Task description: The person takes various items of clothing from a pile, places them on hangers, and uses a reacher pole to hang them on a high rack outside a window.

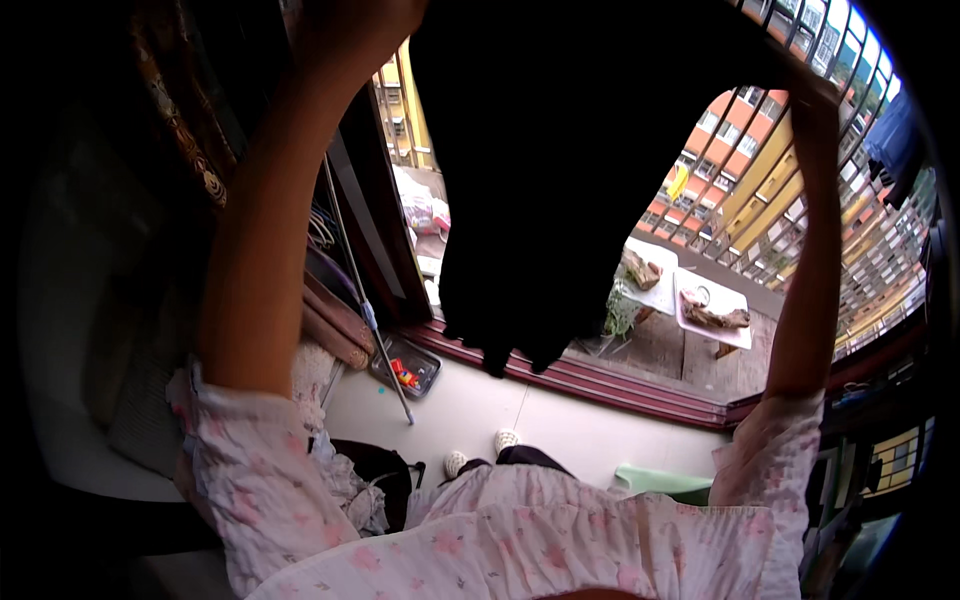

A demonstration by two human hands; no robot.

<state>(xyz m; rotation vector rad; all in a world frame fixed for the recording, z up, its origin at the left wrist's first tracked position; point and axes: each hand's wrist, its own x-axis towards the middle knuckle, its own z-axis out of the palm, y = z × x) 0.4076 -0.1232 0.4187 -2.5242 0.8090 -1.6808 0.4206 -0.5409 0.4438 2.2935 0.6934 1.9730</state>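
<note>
A large black garment point(540, 190) hangs spread out in front of me, so dark that its folds and details do not show. Its lower edge is uneven, with a few small points hanging down. My left hand point(372, 22), raised to the upper edge of the picture, is closed at the garment's left upper side; its fingers are partly cut off. On the other side my right hand point(815, 92) is lifted as high and closed on the garment's right upper corner. The cloth hides much of the doorway behind it.
A dark red door sill point(640, 385) crosses ahead, with window bars and buildings beyond. Outside, a white tray point(712, 300) holds a piece of wood. A thin pole point(350, 250) leans at left near a black tray point(412, 365). Something pale green point(665, 482) lies at right.
</note>
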